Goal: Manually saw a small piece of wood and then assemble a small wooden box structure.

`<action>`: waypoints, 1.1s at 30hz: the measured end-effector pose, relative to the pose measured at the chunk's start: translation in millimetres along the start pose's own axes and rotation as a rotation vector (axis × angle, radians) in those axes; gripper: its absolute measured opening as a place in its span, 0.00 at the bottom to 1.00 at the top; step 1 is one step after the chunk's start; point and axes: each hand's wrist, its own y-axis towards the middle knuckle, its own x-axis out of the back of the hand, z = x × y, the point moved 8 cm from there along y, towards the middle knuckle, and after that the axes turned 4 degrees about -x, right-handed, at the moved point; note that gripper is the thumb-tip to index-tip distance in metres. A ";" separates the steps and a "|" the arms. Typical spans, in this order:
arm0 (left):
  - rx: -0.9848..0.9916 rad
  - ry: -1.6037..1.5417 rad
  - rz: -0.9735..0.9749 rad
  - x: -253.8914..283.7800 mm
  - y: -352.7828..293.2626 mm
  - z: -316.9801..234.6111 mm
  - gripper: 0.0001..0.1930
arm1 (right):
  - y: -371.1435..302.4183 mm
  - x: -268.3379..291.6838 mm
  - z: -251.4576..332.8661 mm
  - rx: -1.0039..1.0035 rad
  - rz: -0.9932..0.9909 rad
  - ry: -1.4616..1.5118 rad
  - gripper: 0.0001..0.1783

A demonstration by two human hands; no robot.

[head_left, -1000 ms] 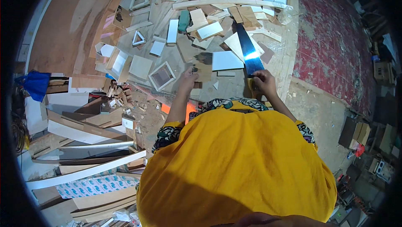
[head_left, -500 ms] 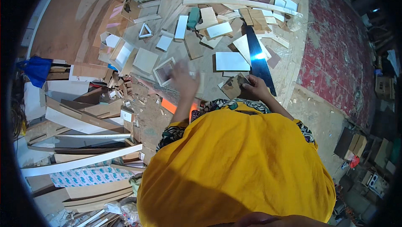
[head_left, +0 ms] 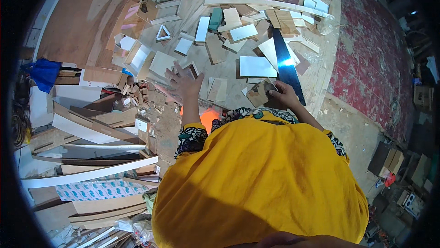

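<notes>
My left hand (head_left: 184, 83), fingers spread, is over a small rectangular wooden frame (head_left: 193, 68) and partly covers it. It appears to hold nothing; whether it touches the frame I cannot tell. Between thumb and fingers, my right hand (head_left: 287, 95) grips a small wooden board (head_left: 260, 93) with dark stains, near the front edge of the worktable. Just beyond that hand lies a handsaw (head_left: 285, 62) with a shiny blue-black blade. A white-faced board (head_left: 257, 66) rests beyond the stained one, and a pale wooden block (head_left: 217, 89) sits between my hands.
Many wood offcuts and a long curved strip (head_left: 266, 3) cover the worktable (head_left: 316, 71). A green block (head_left: 216, 19) and a small triangular frame (head_left: 162, 33) lie among them. Stacked boards (head_left: 91, 174) fill the left side. Red flooring (head_left: 366, 60) is at the right.
My left hand has moved left, its fingers now spread and less blurred. The stained board in my right hand has turned and shifted slightly right. The whole view has shifted a little.
</notes>
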 end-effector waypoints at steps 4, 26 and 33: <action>-0.084 -0.127 -0.123 -14.6 12.3 13.6 0.61 | -2.7 -1.4 4.1 -0.048 0.014 0.050 0.14; 0.064 -2.142 1.285 -30.8 -96.9 -116.9 0.34 | -36.9 -38.4 223.0 0.513 0.071 -0.546 0.23; 0.039 -1.880 1.275 -39.7 -113.7 -131.1 0.25 | -28.9 -50.1 204.6 0.439 0.136 -0.683 0.21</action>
